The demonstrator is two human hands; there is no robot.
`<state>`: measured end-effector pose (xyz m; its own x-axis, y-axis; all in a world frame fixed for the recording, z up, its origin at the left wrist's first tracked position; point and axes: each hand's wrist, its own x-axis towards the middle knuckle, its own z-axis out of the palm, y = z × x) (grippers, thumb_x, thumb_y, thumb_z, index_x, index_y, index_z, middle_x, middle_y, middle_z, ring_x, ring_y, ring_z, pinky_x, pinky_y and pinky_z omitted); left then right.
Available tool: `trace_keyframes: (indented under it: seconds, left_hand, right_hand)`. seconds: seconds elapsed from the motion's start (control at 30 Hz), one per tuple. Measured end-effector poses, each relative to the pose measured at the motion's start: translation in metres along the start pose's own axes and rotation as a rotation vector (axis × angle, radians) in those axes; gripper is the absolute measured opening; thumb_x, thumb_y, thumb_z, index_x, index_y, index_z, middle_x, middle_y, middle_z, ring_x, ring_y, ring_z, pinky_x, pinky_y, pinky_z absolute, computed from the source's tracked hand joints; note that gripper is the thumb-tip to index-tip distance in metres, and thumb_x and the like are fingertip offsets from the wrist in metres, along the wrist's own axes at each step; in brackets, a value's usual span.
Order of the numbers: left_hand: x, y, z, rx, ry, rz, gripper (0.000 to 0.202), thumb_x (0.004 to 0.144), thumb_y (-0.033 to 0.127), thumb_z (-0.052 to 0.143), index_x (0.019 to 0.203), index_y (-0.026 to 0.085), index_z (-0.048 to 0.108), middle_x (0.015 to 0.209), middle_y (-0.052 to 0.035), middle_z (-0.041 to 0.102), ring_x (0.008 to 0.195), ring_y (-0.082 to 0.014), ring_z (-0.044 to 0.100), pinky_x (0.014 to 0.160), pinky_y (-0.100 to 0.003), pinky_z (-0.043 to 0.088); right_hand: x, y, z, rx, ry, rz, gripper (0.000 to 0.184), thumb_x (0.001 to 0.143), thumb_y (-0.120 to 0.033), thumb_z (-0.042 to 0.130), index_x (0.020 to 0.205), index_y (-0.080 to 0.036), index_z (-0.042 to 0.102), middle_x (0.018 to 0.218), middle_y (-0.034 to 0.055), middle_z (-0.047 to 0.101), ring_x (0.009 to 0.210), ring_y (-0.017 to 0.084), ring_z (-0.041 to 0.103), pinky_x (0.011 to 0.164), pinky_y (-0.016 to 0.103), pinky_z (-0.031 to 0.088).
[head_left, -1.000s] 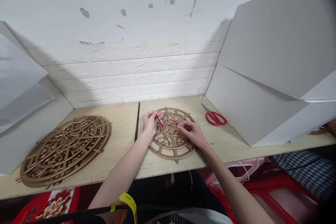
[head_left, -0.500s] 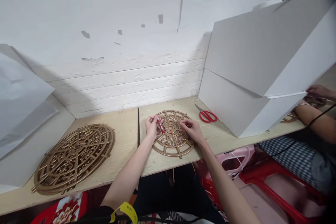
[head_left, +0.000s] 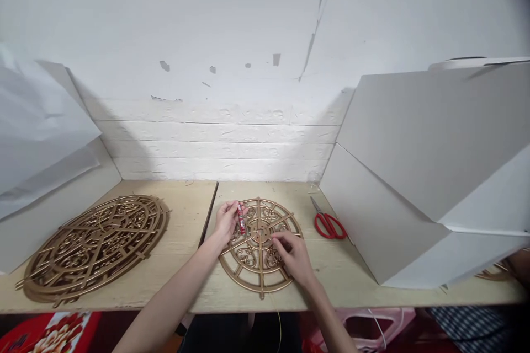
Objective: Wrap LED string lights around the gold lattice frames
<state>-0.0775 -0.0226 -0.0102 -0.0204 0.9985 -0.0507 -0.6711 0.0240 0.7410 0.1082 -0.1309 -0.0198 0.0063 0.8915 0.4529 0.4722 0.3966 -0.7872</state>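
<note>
A round gold openwork panel with spokes and scrolls lies flat on the table before me. Over its left side, my left hand pinches a slim red tube with white print, held nearly upright. My right hand is above the panel's right half, close to the hub, thumb and fingertips pressed together. Whatever sits in that pinch is too small to make out. Red-handled scissors lie right of the panel, blades pointing toward the wall.
Several similar gold panels are stacked at the left. White board partitions stand on both sides of the table, with a white wall behind. A yellow thread hangs past the front edge. Another person's arm shows at far right.
The camera view has turned and tilted upward, so the panel and scissors appear lower. Both hands keep their pinches over the panel, the red tube still in my left.
</note>
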Motion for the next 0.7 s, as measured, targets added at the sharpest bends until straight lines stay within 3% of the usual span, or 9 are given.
trace_keyframes:
  seconds: [0.23,0.47,0.7]
  left_hand:
    - [0.0003,0.0047,-0.0024,0.027,-0.034,-0.082,0.016,0.065,0.016,0.076,0.073,0.012,0.063,0.078,-0.0064,0.068,0.069,-0.0138,0.066,0.075,-0.030,0.055]
    - [-0.0053,0.0039,-0.0056,0.054,-0.090,-0.079,0.025,0.058,0.023,0.081,0.074,0.013,0.064,0.077,-0.0042,0.068,0.068,-0.0131,0.065,0.077,-0.034,0.055]
    - [-0.0075,0.0051,-0.0040,0.041,-0.077,-0.102,0.029,0.055,0.025,0.083,0.073,0.014,0.063,0.078,-0.0033,0.068,0.067,-0.0121,0.064,0.076,-0.035,0.055]
  right_hand:
    - [-0.0018,-0.0026,0.0007,0.047,0.021,0.080,0.023,0.088,-0.033,0.052,0.087,-0.017,0.068,0.083,0.0066,0.069,0.076,0.020,0.063,0.068,0.030,0.047]
    - [-0.0003,-0.0035,0.0022,0.030,0.039,0.121,0.027,0.087,-0.038,0.051,0.084,-0.017,0.069,0.078,0.0067,0.069,0.070,0.021,0.062,0.065,0.031,0.047]
    - [-0.0003,-0.0045,0.0031,0.055,0.070,0.173,0.028,0.087,-0.039,0.050,0.086,-0.017,0.067,0.074,0.0062,0.069,0.067,0.021,0.062,0.063,0.031,0.047]
